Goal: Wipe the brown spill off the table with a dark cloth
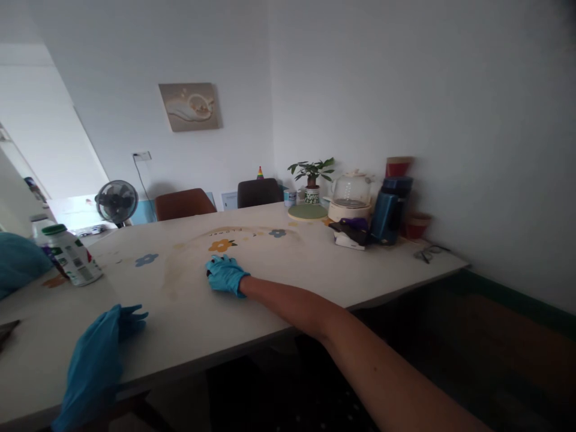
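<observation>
My right hand (226,276), in a blue glove, presses on the white table (270,282) near an orange printed flower. Its fingers are curled, and small dark bits show at the fingertips; what they belong to is hidden under the hand. Wet-looking brownish smears (173,270) spread over the tabletop to the left of this hand and beyond it. At the near left edge of the table rests my left hand (130,319), also covered in blue, with its fingers stretched out to the right and nothing seen in them.
A white bottle with green cap (72,255) stands at the left, beside a blue rounded shape (20,264). Toward the right are a green round mat (308,212), potted plant (312,180), glass kettle (351,195), dark blue appliance (390,210) and glasses (427,254). Chairs (184,204) stand behind.
</observation>
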Demonstrator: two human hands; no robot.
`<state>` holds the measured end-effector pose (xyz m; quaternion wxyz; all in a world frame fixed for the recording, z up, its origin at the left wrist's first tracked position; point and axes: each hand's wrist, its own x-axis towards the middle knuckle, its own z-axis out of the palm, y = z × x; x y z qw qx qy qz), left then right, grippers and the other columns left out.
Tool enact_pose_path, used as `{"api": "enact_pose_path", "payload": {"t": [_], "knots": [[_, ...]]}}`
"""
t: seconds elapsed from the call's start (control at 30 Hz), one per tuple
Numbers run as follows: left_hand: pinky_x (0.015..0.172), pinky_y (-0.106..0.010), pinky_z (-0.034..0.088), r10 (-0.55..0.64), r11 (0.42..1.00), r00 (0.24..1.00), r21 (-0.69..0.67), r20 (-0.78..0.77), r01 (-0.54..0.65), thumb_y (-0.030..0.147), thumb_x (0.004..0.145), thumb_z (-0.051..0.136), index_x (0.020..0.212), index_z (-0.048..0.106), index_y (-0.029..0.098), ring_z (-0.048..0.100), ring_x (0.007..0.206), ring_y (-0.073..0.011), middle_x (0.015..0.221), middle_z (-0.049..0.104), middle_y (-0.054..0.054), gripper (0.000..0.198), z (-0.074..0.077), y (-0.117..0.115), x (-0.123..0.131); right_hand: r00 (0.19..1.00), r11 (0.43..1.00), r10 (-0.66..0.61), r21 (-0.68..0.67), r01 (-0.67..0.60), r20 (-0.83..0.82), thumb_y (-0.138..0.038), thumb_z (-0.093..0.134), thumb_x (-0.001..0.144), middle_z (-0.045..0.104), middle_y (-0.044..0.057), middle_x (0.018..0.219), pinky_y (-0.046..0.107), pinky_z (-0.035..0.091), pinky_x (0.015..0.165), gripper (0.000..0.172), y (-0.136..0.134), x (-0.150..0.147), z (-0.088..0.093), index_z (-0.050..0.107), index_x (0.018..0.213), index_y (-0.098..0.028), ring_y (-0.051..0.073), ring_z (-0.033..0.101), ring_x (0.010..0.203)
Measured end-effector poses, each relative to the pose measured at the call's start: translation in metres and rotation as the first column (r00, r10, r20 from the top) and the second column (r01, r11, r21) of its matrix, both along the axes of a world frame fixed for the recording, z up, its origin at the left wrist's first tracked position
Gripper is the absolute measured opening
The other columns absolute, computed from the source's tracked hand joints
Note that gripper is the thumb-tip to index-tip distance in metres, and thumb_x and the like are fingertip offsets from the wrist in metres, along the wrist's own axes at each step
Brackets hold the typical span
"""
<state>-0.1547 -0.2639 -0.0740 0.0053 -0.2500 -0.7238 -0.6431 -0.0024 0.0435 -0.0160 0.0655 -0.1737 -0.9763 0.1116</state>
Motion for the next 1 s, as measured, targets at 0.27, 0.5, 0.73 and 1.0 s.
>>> {"api": "enact_pose_path", "payload": {"t": [0.27, 0.5, 0.73, 1.0], "knots": [[0.129, -0.066, 0.071, 0.019, 1.0, 0.991, -0.002, 0.129, -0.019, 0.105, 0.081, 0.081, 0.112, 0.083, 0.032, 0.092, 0.106, -0.0406, 0.104, 0.095, -0.007, 0.079, 0.004, 0.002, 0.006, 0.996, 0.996, 0.085, 0.003, -0.085, 0.007, -0.028, 0.069, 0.119, 0.066, 0.022, 0.195, 0.066, 0.06, 0.141, 0.037, -0.016, -0.02, -0.003, 0.082, 0.152, -0.021, 0.045, 0.069, 0.175], [0.117, -0.055, 0.074, 0.005, 0.997, 0.984, 0.075, 0.18, -0.019, 0.103, 0.078, 0.09, 0.118, 0.084, 0.028, 0.091, 0.104, -0.036, 0.107, 0.096, -0.008, 0.086, 0.002, 0.002, 0.006, 0.999, 0.998, -0.027, -0.048, 0.026, -0.019, -0.024, 0.076, 0.109, 0.066, 0.022, 0.197, 0.065, 0.06, 0.142, 0.05, 0.014, -0.019, 0.002, 0.084, 0.159, -0.023, 0.044, 0.069, 0.176], [0.107, -0.053, 0.076, 0.019, 0.996, 0.978, 0.086, 0.206, -0.038, 0.095, 0.078, 0.09, 0.113, 0.083, 0.028, 0.091, 0.1, -0.0366, 0.106, 0.096, -0.008, 0.076, 0.01, 0.006, 0.013, 0.971, 0.967, -0.239, -0.102, 0.235, -0.024, -0.021, 0.07, 0.11, 0.072, 0.014, 0.193, 0.064, 0.052, 0.148, 0.066, 0.073, 0.014, 0.006, 0.081, 0.174, -0.033, 0.042, 0.064, 0.181], [0.113, -0.056, 0.076, 0.025, 0.998, 0.981, 0.058, 0.194, -0.037, 0.099, 0.074, 0.091, 0.113, 0.084, 0.029, 0.091, 0.102, -0.0371, 0.106, 0.096, -0.007, 0.08, 0.008, 0.003, 0.01, 0.895, 0.889, -0.445, -0.129, 0.438, -0.03, -0.02, 0.061, 0.116, 0.071, 0.019, 0.194, 0.059, 0.049, 0.151, 0.064, 0.13, 0.079, 0.011, 0.083, 0.175, -0.028, 0.04, 0.064, 0.182]]}}
